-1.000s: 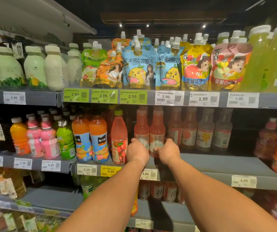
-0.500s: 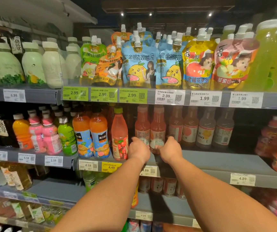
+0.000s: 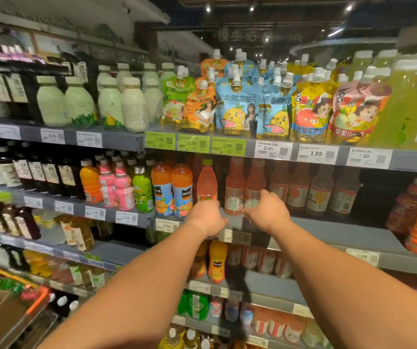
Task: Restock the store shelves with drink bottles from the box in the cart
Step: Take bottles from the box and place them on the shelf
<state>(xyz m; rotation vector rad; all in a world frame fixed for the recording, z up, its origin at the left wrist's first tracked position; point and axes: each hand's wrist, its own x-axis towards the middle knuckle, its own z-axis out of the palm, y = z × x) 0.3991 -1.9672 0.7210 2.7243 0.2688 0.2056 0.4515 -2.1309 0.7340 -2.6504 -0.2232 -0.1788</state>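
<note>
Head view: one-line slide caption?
Both hands, left and right, reach pink drink bottles on the middle shelf.

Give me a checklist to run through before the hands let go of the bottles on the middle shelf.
1. Left hand is at the base of the pink bottle with the yellow-green cap: ok.
2. Right hand is on the pale red bottle with the white label: ok.
3. Both bottles upright: ok.
4. Bottle bases fully seated on the grey metal shelf: cannot tell, the hands hide them.
5. Free shelf space to the right: ok.
</note>
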